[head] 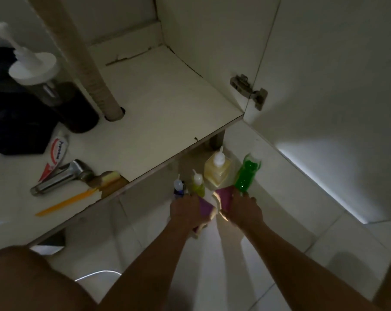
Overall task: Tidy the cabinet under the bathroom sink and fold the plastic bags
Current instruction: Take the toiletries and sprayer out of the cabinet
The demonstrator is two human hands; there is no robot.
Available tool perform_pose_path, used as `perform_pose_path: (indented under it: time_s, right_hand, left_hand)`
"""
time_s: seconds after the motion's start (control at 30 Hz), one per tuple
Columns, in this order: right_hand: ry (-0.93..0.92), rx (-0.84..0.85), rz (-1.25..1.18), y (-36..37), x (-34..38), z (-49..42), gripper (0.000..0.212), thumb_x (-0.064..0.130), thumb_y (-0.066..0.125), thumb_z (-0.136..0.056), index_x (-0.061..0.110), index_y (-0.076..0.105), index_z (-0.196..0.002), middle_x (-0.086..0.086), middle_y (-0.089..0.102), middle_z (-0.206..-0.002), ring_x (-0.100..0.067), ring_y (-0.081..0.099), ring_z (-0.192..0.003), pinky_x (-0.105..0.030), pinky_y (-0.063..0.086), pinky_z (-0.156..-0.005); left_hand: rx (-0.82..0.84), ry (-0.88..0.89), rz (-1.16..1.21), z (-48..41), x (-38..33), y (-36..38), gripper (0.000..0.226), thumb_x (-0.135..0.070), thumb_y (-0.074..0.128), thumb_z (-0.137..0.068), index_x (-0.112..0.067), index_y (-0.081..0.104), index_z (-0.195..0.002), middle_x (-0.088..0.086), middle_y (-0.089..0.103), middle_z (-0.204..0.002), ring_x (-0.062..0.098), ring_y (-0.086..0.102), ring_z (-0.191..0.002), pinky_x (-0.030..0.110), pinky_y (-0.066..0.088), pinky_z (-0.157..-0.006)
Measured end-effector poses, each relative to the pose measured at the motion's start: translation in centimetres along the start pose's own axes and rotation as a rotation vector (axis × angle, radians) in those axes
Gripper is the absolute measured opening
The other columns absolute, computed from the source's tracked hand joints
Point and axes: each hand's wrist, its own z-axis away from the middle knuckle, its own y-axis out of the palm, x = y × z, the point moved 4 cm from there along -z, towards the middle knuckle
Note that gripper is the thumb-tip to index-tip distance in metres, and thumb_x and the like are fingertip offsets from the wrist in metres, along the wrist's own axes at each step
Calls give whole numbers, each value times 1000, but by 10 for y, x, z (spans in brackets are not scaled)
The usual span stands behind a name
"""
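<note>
Plastic bag (224, 198), purple, held low over the floor tiles (302, 198), just in front of the open cabinet (167, 104). Grips one end with the left hand (187, 209) and the other with the right hand (246, 209), fingers curled round the film on both sides; most likely draws it flat between them to set up a fold. Works on the floor rather than on the shelf, probably for room.

Bottles just beyond the knuckles, standing outside the cabinet, seemingly to leave the shelf free for sorting: small blue bottle (178, 187) and yellow-green bottle (197, 185) close to the left hand, square pale-yellow bottle (217, 170) behind the bag, green bottle (247, 173) just beside the right hand.

Well apart on the shelf to the left, not yet sorted: pump dispenser (32, 68), toothpaste tube (56, 153), metal tap (62, 176), sponge (110, 177), orange toothbrush (66, 203). Dark bundle (10, 108) at the far left, too dim to tell as bag or cloth.
</note>
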Motion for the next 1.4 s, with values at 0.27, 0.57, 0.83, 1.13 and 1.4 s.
perform_pose_path:
  time_s: [0.27,0.57,0.83,1.13,1.4]
  right_hand:
    - [-88,9,-19,-2,1,5,73,83,5,-82,47,37,-137,1,58,-132,-27,63,-106,-46,51,-92]
    - [-626,-237,219,-101,65,16,26,45,46,-93,25,60,-102,3,67,-83,-20,67,-74,-29,52,-63]
    - [-962,-614,-40,-206,212,21,20,27,58,-86,23,66,-103,3,67,-80,-20,62,-65,-29,49,-60]
    - [-1105,-468,-339,-263,396,42,28,28,60,-88,20,64,-115,-2,68,-102,-23,64,-91,-41,56,-75]
    - [-953,-186,-170,-235,457,27,67,32,60,-93,16,32,-152,-10,44,-149,-28,48,-130,-36,44,-100]
  left_hand:
    - [12,-26,6,0,3,12,48,-49,71,-76,-20,60,-113,0,68,-106,22,68,-100,33,52,-81]
    - [273,313,504,6,19,-78,11,-27,80,-80,-20,71,-84,5,72,-85,23,70,-78,38,59,-71]
    - [-195,196,575,25,121,-266,25,-37,81,-79,-20,72,-96,-3,74,-91,2,68,-67,21,56,-56]
    - [-407,-381,503,35,291,-330,73,-37,87,-69,-2,58,-126,15,64,-109,32,64,-102,38,60,-75]
    - [-512,-119,854,-4,298,-315,112,-18,94,-61,-13,28,-151,5,48,-145,25,46,-132,41,43,-108]
